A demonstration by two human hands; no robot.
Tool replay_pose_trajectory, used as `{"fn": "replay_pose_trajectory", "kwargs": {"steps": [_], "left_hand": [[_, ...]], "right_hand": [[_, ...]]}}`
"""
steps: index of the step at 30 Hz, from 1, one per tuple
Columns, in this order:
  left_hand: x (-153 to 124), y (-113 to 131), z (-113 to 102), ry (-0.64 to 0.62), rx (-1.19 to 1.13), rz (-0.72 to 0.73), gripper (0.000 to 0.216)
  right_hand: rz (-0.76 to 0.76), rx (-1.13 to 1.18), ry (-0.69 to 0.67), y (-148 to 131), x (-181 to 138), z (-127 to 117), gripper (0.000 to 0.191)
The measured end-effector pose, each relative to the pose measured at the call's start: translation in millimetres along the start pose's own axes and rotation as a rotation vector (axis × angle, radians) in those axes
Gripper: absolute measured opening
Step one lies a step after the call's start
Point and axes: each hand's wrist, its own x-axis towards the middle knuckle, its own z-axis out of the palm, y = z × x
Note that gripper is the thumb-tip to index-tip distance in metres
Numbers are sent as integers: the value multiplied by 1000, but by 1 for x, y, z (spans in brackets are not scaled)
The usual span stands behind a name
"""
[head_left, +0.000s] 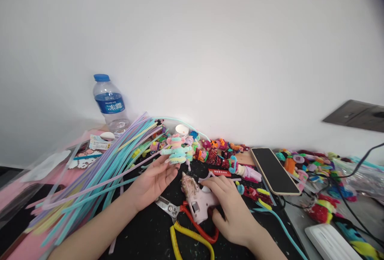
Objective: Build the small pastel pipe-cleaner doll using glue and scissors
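My left hand (pixel 154 180) is closed, its fingertips holding a small pastel pipe-cleaner figure (pixel 177 151) of pink, mint and pale yellow coils upright. Curled over the body of a pale pink glue gun (pixel 202 202) is my right hand (pixel 228 206). The gun lies on the black work surface, its nozzle end crusted with brownish glue and pointing away from me. Beneath and in front of the gun, a pair of scissors (pixel 190 220) with red and yellow handles lies with its blades toward the left.
A large bundle of pastel pipe cleaners (pixel 111 172) fills the left side. Behind it stands a water bottle (pixel 109 104). Several finished pipe-cleaner pieces (pixel 214 154) line the wall. At right are a phone (pixel 274 170), black cables (pixel 345 196) and a white box-shaped device (pixel 330 242).
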Motion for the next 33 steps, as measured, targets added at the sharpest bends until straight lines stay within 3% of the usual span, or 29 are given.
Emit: {"fn": "replay_pose_trajectory", "kwargs": {"steps": [5, 7, 14, 22, 27, 33], "left_hand": [[1, -1, 0, -21, 12, -14, 26], [1, -2, -1, -25, 18, -23, 25], [-1, -7, -3, -64, 28, -63, 18], [1, -7, -1, -63, 7, -49, 17], [2, -9, -3, -108, 12, -9, 17], [-1, -12, -1, -122, 132, 20, 40]], "right_hand": [[92, 8, 344, 25, -2, -10, 25], [100, -50, 373, 33, 0, -11, 21], [96, -216, 78, 32, 29, -8, 25], [103, -137, 108, 19, 52, -35, 17], [111, 95, 130, 1, 62, -59, 23], [227, 272, 40, -17, 70, -56, 31]]}}
